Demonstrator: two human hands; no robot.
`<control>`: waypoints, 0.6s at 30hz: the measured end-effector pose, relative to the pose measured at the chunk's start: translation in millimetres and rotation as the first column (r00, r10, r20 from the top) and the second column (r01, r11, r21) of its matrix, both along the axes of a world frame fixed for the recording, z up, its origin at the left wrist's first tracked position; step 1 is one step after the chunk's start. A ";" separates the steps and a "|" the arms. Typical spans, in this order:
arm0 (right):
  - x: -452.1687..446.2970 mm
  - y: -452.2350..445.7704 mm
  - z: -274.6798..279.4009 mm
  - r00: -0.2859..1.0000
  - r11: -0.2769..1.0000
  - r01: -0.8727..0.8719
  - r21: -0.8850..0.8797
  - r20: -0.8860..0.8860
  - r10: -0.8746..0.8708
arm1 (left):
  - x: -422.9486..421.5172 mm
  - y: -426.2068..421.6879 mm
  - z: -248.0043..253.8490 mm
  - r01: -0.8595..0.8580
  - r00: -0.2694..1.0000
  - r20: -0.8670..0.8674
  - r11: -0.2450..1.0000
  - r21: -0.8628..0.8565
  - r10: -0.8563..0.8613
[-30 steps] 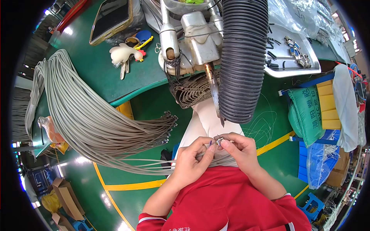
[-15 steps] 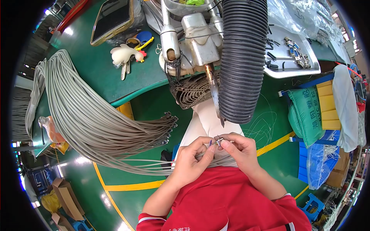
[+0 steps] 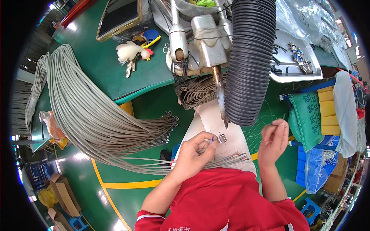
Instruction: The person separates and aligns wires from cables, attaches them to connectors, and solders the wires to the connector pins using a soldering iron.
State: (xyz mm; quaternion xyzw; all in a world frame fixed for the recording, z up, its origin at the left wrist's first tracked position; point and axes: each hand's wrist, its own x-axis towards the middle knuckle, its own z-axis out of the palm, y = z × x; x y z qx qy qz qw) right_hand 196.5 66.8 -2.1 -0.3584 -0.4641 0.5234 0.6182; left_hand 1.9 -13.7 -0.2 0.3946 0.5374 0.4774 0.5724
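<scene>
My left hand (image 3: 194,154) is closed on a grey cable end, with a small metal connector (image 3: 222,138) sticking out past the fingertips above my lap. Purple shows at the pinch. Away to the right, my right hand (image 3: 274,140) is raised with its fingers pressed together; a thin dark sliver shows above the fingertips, too small to name. Loose cable ends (image 3: 233,158) with bared wires lie across my lap. Above the connector, a pointed soldering iron (image 3: 220,92) hangs tip down.
A large bundle of grey cables (image 3: 83,92) hangs over the green table (image 3: 96,73) at left. A black ribbed hose (image 3: 250,61) comes down beside the iron. A phone (image 3: 120,17) and keys (image 3: 131,67) lie behind; a metal tray (image 3: 314,69) holds connectors and black tubes.
My right hand has left the connector and moved right and up. My left hand keeps its hold, and the connector now shows more fully. The view has shifted slightly.
</scene>
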 end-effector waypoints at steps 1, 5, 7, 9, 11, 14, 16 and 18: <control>-1.5 -0.8 0.5 1.000 1.000 -0.002 0.001 0.000 0.002 | 0.7 1.4 0.2 -0.002 1.000 0.000 1.000 0.001 0.002; -8.4 -12.4 7.7 0.921 0.991 -0.034 0.131 0.388 -0.019 | 2.3 5.7 1.5 -0.026 0.997 0.075 0.999 -0.027 0.028; -5.3 -15.5 15.0 0.572 0.856 -0.511 0.080 0.775 0.270 | 2.8 8.6 5.9 -0.032 0.996 0.078 0.999 -0.035 0.034; -4.6 -23.9 7.2 0.605 0.891 -0.453 0.002 0.736 0.306 | 3.5 10.8 8.1 -0.031 0.996 0.082 0.999 -0.039 0.034; -8.5 -30.5 -0.6 0.676 0.926 -0.342 -0.161 0.643 0.361 | 3.6 12.6 9.1 -0.035 0.996 0.077 0.999 -0.038 0.038; -22.8 -21.0 7.1 0.741 0.935 -0.349 0.058 0.629 0.237 | 3.6 14.7 8.8 -0.034 0.997 0.063 0.999 -0.035 0.036; -27.8 -18.0 9.2 0.772 0.924 -0.343 0.169 0.612 0.175 | 4.3 16.3 8.4 -0.030 0.999 0.040 0.999 -0.030 0.031; -30.0 -17.6 9.7 0.782 0.914 -0.377 0.153 0.581 0.226 | 5.0 18.5 10.0 -0.040 0.999 0.034 0.999 -0.024 0.041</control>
